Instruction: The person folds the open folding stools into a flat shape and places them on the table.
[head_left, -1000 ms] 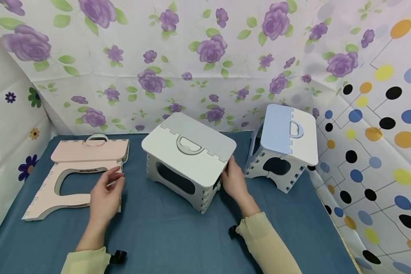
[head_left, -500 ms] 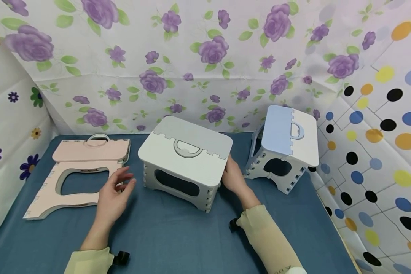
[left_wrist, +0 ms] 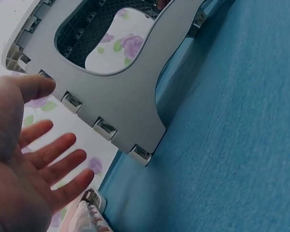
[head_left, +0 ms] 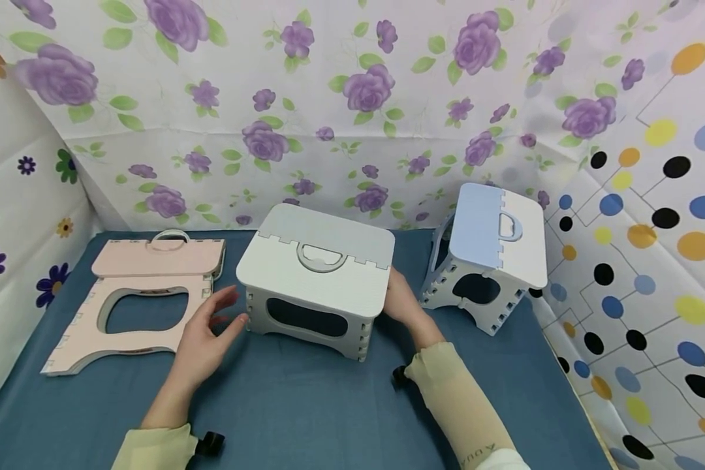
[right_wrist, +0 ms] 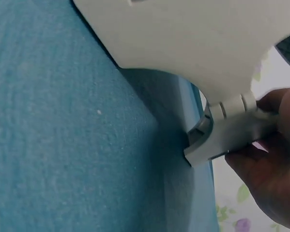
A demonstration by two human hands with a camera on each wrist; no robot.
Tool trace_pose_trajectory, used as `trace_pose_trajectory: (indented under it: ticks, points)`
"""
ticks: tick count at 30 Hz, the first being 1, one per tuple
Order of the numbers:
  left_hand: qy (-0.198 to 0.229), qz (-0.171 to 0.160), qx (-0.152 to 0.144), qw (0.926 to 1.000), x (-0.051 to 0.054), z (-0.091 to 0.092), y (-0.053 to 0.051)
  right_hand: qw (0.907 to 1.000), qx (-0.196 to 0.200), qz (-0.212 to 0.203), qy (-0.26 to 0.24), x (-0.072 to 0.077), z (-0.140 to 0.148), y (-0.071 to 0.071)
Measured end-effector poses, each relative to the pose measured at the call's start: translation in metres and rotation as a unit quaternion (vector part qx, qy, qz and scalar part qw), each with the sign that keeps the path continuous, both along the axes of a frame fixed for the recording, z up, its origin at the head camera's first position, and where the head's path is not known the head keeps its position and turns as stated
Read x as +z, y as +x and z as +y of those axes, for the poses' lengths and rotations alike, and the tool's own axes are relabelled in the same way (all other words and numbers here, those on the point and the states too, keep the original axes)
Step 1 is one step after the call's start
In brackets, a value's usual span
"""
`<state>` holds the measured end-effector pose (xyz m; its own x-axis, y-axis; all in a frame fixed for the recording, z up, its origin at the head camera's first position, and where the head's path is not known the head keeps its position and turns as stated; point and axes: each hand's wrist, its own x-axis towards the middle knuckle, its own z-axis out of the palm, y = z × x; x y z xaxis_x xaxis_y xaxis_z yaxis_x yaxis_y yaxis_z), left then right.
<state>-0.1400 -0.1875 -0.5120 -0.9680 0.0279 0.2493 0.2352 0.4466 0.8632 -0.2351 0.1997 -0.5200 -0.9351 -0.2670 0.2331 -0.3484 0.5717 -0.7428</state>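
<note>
A white-and-grey folding stool (head_left: 270, 261) stands unfolded in the middle of the table, slightly turned, its carry handle lying flat in the top. My right hand (head_left: 402, 303) is at the stool's right side; in the right wrist view its fingers and thumb grip a hinged side panel (right_wrist: 227, 137). Part of that hand is hidden behind the stool's top. My left hand (head_left: 202, 343) hovers just off the stool's left end, fingers spread and thumb apart. The left wrist view shows its palm (left_wrist: 14, 193) beside the stool's leg panel (left_wrist: 130, 96), with nothing held.
A pink folding stool (head_left: 153, 258) lies folded flat at the left. To the right, a blue-and-white folding stool (head_left: 476, 222) stands unfolded near the back. Blue cloth (head_left: 294, 418) covers the table, and patterned curtains (head_left: 329, 176) hang behind and at both sides.
The white-and-grey stool has turned, so its front edge lies more level, and its top has shifted slightly left. My left hand has moved right, from over the pink stool toward the white-and-grey one.
</note>
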Motion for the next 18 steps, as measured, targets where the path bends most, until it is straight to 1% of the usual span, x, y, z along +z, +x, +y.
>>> trace_pose_trajectory:
  ticks: [2, 4, 7, 9, 12, 14, 18]
  points:
    - [0.003, 0.004, -0.017, 0.9998, -0.001, 0.000, 0.000, 0.9993, -0.003, -0.028, -0.023, 0.000, 0.002, 0.001]
    - [0.005, 0.004, -0.027, 0.9996, -0.002, 0.001, 0.000, 0.9971, -0.006, -0.056, -0.052, 0.000, 0.004, 0.005]
    - [0.004, -0.001, -0.037, 0.9993, -0.003, 0.003, 0.000, 0.9909, -0.010, -0.087, -0.102, 0.003, 0.003, 0.017]
    - [0.009, -0.003, -0.049, 0.9987, -0.004, 0.004, 0.001, 0.9874, -0.022, -0.097, -0.123, 0.007, 0.000, 0.028]
    - [0.018, -0.011, -0.073, 0.9971, -0.003, 0.006, 0.002, 0.9832, -0.049, -0.111, -0.136, 0.014, -0.006, 0.046]
    - [0.025, -0.015, -0.085, 0.9960, -0.003, 0.007, 0.003, 0.9814, -0.061, -0.118, -0.138, 0.016, -0.009, 0.057]
    - [0.026, -0.030, -0.088, 0.9954, 0.000, 0.009, 0.003, 0.9813, -0.065, -0.118, -0.137, 0.017, -0.015, 0.076]
